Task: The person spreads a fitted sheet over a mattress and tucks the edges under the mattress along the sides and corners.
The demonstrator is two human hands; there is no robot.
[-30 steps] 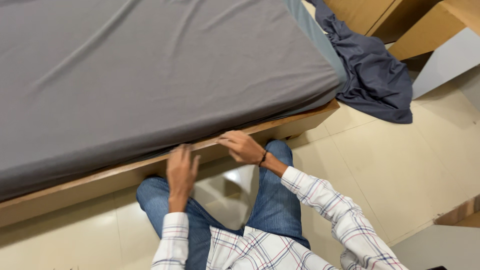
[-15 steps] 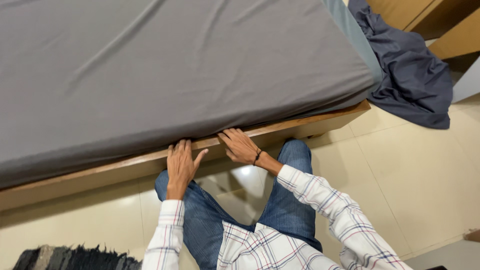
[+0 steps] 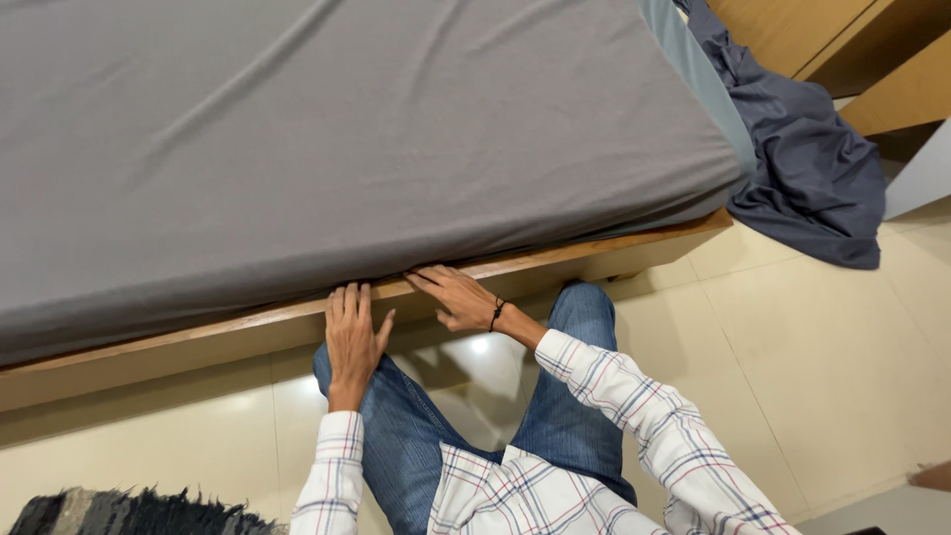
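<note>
A grey fitted sheet (image 3: 347, 139) covers the mattress on a wooden bed frame (image 3: 198, 337). My left hand (image 3: 351, 340) lies flat on the frame's edge, fingers pointing under the sheet's lower edge. My right hand (image 3: 451, 295), with a dark band at the wrist, rests beside it, fingertips pushed into the gap between sheet and frame. Both hands touch the sheet's hem; neither encloses anything that I can see. My knees in blue jeans (image 3: 565, 396) are on the floor against the frame.
A dark blue cloth (image 3: 802, 168) hangs off the bed's far right corner onto the cream tiled floor (image 3: 812, 347). Wooden furniture (image 3: 822, 40) stands at the upper right. A dark fringed rug (image 3: 129, 510) shows at the lower left.
Both hands have slid slightly left along the frame and their fingertips sit deeper under the sheet's edge. The view has shifted a little.
</note>
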